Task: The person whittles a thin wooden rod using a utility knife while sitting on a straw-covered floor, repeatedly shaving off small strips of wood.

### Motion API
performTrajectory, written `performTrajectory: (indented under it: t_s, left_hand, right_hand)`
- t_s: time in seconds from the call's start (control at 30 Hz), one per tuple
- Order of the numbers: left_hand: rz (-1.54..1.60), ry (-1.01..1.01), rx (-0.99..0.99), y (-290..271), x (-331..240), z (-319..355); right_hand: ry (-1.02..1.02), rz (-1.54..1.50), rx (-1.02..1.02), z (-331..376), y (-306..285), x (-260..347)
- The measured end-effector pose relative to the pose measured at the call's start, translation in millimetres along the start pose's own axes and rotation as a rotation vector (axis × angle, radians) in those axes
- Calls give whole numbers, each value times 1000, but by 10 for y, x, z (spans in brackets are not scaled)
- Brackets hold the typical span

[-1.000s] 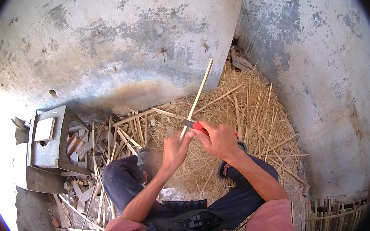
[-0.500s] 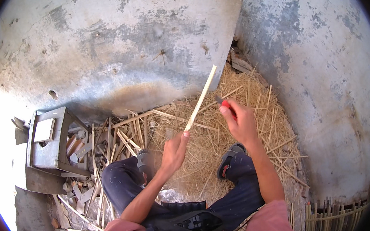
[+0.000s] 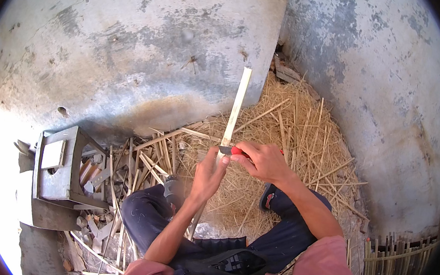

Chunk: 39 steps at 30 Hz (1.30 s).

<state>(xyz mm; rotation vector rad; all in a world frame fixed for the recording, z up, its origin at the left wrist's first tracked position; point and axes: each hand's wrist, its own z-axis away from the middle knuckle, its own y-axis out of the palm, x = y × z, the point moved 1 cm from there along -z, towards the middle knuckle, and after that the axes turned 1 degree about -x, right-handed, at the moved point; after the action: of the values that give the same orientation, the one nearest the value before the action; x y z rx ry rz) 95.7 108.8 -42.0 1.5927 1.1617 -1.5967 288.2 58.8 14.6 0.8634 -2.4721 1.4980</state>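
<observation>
Left hand (image 3: 209,174) gripped round a pale bamboo strip (image 3: 234,110), low on the strip, fingers wrapped. Strip stands nearly upright, tilted slightly right, top end up against the grey wall (image 3: 133,51); its lower part runs down past the left wrist between the knees.

Right hand (image 3: 262,161) closed on a knife (image 3: 231,150) with a red handle. Dark blade lies across the strip just above the left hand, touching it. Both hands almost meet at that spot.

Person sits on the ground, dark trousers, pink top, a dark shoe (image 3: 271,198) under the right forearm.

Surroundings:
- Heap of straw and thin shavings (image 3: 303,139) spread in the corner behind and right of the hands.
- Loose split bamboo sticks (image 3: 147,157) scattered left of the left knee, some lying under the leg.
- Small grey wooden stool (image 3: 61,163) further left, well apart from the hands, scraps around its base.
- Bundle of upright thin bamboo slats (image 3: 392,262) at lower right, near the right elbow side.
- Second wall (image 3: 372,72) closes off the right side.

Nothing between the hands and the strip.
</observation>
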Motion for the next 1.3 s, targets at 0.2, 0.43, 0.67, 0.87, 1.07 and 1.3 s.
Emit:
performTrajectory:
  t_s: [0.2, 0.43, 0.67, 0.87, 1.07, 1.3]
  left_hand:
    - [-83, 152, 59, -80, 3, -6]
    - [-78, 144, -4, -6, 87, 4]
    - [-162, 120, -132, 57, -53, 50]
    - [-223, 53, -121, 23, -28, 45]
    - [-221, -53, -140, 22, 58, 32]
    - [-135, -75, -138, 53, -17, 11]
  right_hand:
    - [-48, 0, -6, -13, 12, 57]
    - [-91, 51, -56, -31, 15, 137]
    - [-50, 132, -97, -18, 40, 213]
    - [-2, 209, -94, 5, 95, 239]
    - [50, 237, -157, -10, 144, 292]
    - [93, 187, -129, -40, 119, 208]
